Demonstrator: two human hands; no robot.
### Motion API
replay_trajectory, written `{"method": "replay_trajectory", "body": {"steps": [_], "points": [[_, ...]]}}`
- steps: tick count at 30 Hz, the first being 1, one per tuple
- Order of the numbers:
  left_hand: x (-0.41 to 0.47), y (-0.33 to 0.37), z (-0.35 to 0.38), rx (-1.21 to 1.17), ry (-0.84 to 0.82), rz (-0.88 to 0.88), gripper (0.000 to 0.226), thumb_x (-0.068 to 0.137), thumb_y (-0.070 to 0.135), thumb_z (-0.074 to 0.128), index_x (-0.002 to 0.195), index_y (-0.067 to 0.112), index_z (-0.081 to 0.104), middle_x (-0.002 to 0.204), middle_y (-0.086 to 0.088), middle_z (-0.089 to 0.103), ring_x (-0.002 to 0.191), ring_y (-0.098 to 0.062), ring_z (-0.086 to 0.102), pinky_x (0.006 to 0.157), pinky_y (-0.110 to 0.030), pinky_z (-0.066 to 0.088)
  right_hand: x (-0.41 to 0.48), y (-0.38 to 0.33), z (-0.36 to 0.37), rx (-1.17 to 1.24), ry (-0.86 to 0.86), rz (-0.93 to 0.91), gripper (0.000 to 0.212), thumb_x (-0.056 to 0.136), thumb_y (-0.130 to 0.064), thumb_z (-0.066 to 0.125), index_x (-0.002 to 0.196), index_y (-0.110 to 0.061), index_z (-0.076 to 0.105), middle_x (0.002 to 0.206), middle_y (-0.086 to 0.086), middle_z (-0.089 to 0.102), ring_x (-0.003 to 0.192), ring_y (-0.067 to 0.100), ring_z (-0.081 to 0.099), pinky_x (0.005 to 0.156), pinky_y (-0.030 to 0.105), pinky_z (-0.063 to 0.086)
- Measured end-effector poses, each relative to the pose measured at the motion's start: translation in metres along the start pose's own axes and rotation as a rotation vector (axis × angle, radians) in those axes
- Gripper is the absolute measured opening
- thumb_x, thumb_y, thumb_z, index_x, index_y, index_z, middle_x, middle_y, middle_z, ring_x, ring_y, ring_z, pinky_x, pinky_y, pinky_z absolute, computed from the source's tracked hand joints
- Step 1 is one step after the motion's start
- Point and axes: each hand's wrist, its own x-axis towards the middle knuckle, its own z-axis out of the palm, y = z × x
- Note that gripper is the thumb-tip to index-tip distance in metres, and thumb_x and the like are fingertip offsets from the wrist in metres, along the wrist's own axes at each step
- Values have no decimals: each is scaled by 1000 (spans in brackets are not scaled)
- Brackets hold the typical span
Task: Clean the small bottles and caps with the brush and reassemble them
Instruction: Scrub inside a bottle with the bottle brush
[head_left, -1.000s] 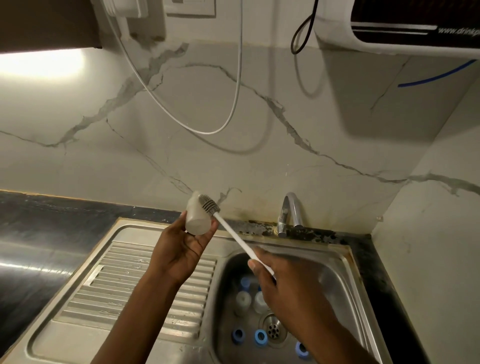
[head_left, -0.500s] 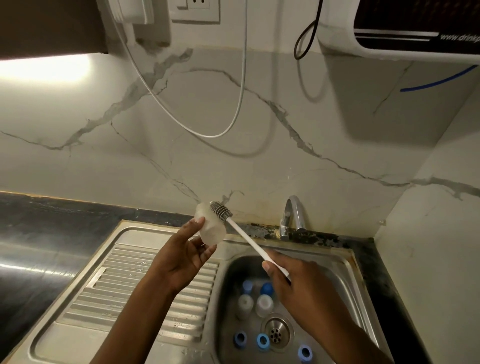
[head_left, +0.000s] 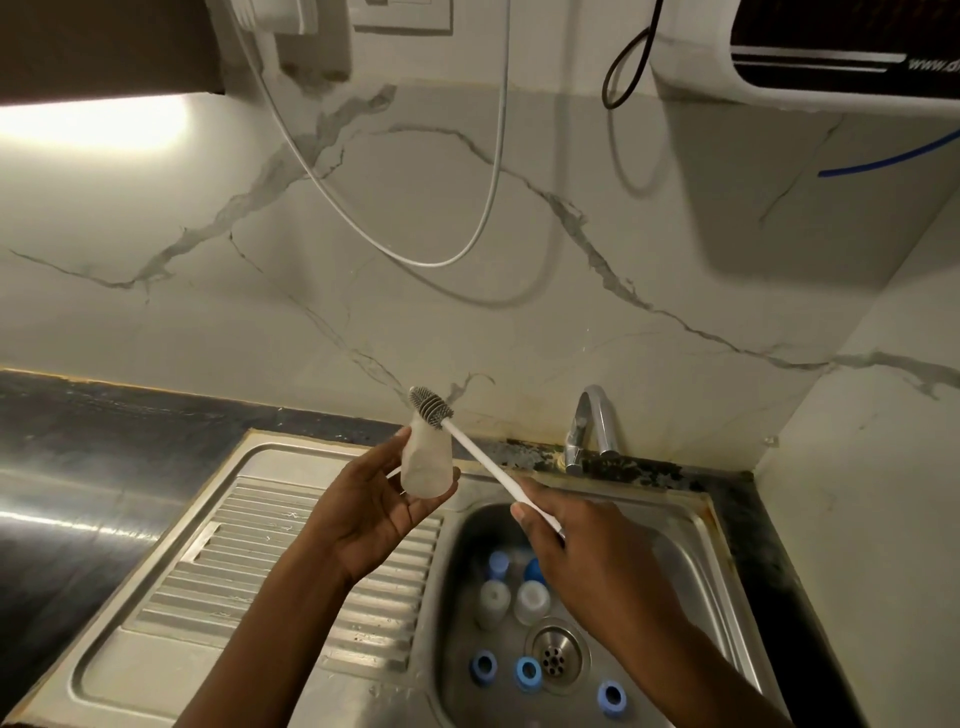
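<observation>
White frosted plastic, head view: one small bottle (head_left: 426, 462) is held above the drainboard (head_left: 270, 545), narrow end up, at about 10 o'clock from the sink basin (head_left: 691, 530). The left hand (head_left: 374, 499) pinches it lightly between thumb at the base and fingertips on the far side, with the palm open and not wrapped round it. The right hand (head_left: 587, 556), at 4 o'clock from the bottle, has its fingers curled round the lower end of the brush (head_left: 478, 452). The white handle runs up toward 10 o'clock and the grey bristle head sits at the bottle's top. Whether the bristles are in the mouth or against the outside cannot be told. In the basin, at 6 o'clock from the tap (head_left: 592, 421), stand two more bottles (head_left: 493, 597) with a blue-topped one behind. Three loose blue caps (head_left: 528, 674) lie around the drain (head_left: 553, 660). Judgement: scrubbing stage, most pieces unwashed. Risk: the fingertip hold looks weak for a wet bottle, and a sideways push from the brush could lever it out onto the steel. Bristles springing free could flick water toward the cable (head_left: 493, 156) at 12 o'clock.
</observation>
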Motion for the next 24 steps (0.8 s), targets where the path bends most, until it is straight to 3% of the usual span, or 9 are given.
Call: {"method": "replay_trajectory", "body": {"steps": [2,5,10,12,15,17,20,24], "points": [[1,-1,3,13,52,17,56,89,17,72,137,-7,57,127,-30,67,114,-46,68,91,-58,58,-3,1,2,6,-19,-6,47,105,-55,44,150,-43,47,89,-12,72,71,2,67,68,19,59],[4,5,2,-63,103,67,56,91,18,72,139,-6,55,131,-32,66,115,-48,69,90,-58,59,-10,6,10,55,-48,7,43,104,-55,47,145,-43,53,79,-13,67,76,-3,68,70,20,59],[9,5,0,-124,143,110,35,101,18,65,130,-1,62,130,-29,69,116,-44,71,81,-57,62,-29,20,20,160,-87,20,54,94,-73,38,142,-53,53,95,-19,72,91,-3,68,86,22,57],[9,-1,5,-135,141,123,33,102,19,64,130,1,63,130,-28,69,110,-41,73,80,-55,64,-31,24,15,162,-91,42,52,95,-71,39,141,-54,53,91,-19,72,89,-4,68,83,19,56],[4,-18,16,-145,104,118,44,98,18,65,137,0,59,130,-31,68,106,-42,75,89,-56,60,-23,29,1,133,-95,57,43,103,-60,43,144,-51,51,75,-15,66,77,-9,65,61,14,48],[0,-30,24,-151,54,96,49,99,19,64,143,0,55,132,-33,65,115,-45,70,96,-57,57,-15,30,-9,119,-87,51,42,104,-56,44,144,-46,52,75,-14,65,76,-9,65,59,14,48],[-3,-35,29,-184,-12,94,51,103,21,59,150,3,49,144,-35,56,134,-47,58,102,-57,53,2,33,-16,98,-49,8,40,105,-54,45,140,-39,59,81,-16,68,79,-7,66,66,14,54],[-5,-43,40,-193,-28,105,53,105,23,57,153,2,44,149,-38,50,138,-49,53,106,-57,50,10,45,-25,116,-39,-37,38,106,-55,44,135,-37,62,88,-12,73,82,-2,69,79,23,60]]}}
